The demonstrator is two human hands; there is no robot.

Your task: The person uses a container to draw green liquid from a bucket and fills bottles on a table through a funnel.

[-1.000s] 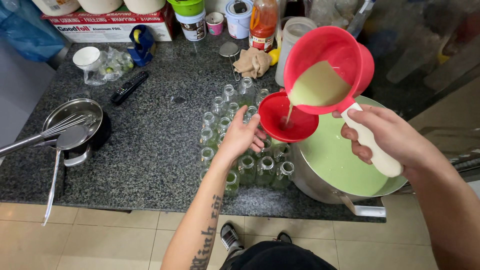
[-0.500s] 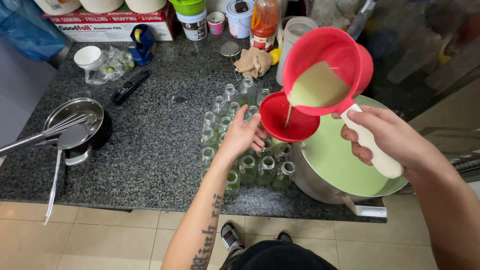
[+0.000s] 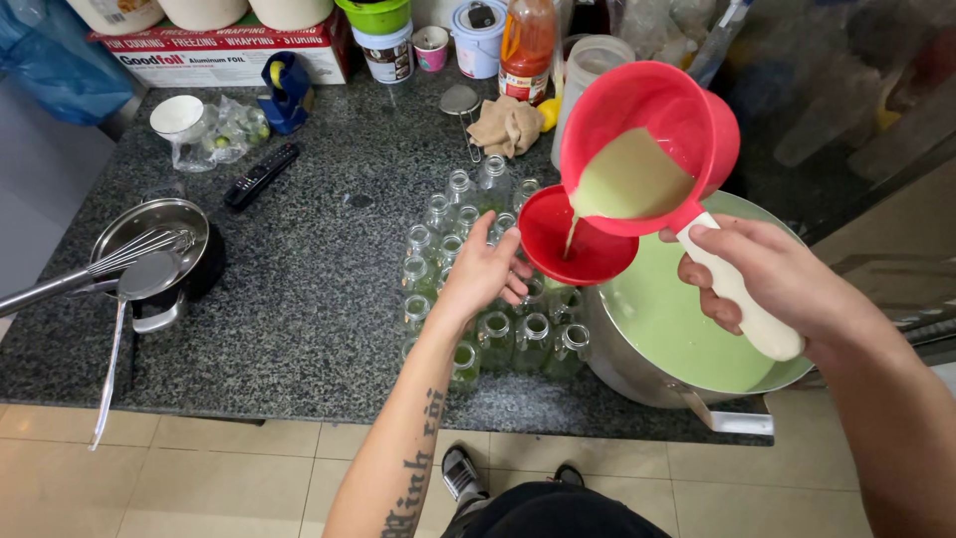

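One dark speckled counter (image 3: pixel 299 309) carrying everything, front edge running along the tiled floor, open granite between the bottles and the left-hand pan. Large metal pot (image 3: pixel 637 374) of pale green liquid at the right, overhanging that front edge. Small steel pan (image 3: pixel 149 234) with whisk near the left edge. Cluster of clear glass bottles (image 3: pixel 478 299) mid-counter, close against the pot. Red scoop (image 3: pixel 687 120) tilted above, thin green stream falling into the red funnel (image 3: pixel 588 254) seated over a bottle. Right hand (image 3: pixel 767 279), fingers clenched round the scoop's white handle. Left hand (image 3: pixel 488 269), fingers released and spread, touching the funnel's rim. Against half a second ago: pose almost unchanged, pour continuing.
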